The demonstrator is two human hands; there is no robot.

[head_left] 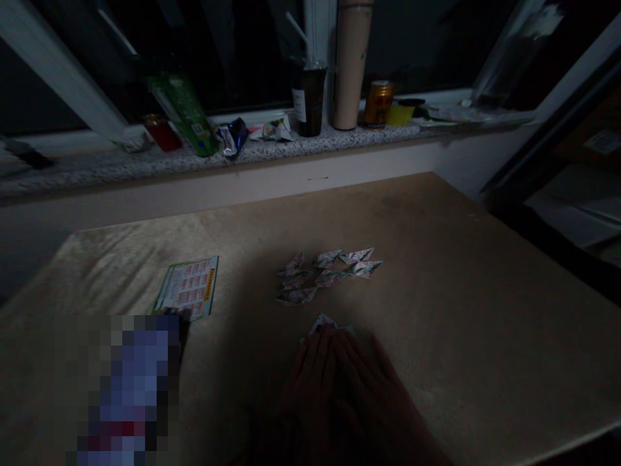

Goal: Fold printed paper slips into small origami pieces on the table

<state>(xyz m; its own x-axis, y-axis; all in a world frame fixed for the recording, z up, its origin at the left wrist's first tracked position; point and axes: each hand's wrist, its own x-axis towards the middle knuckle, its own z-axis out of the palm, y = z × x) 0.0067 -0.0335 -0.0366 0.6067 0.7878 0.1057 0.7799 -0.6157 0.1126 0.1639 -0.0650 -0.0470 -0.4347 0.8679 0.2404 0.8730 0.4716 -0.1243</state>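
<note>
Both my hands lie side by side, flat on the table, in dim light. My left hand [313, 375] and my right hand [373, 382] press their stretched fingers down on a small folded paper piece [326, 323], whose tip shows just beyond the fingertips. Beyond it on the table [460, 272] lie several small folded printed paper pieces [327, 275] in a loose cluster. A printed paper sheet [188, 294] lies flat to the left.
A blurred-out object [126, 388] sits at the table's near left. On the stone windowsill [97, 165] behind stand a tall beige tumbler [352, 65], a dark cup with straw [309, 97], an orange can [378, 103], a green packet [184, 113], a red jar [162, 133] and wrappers.
</note>
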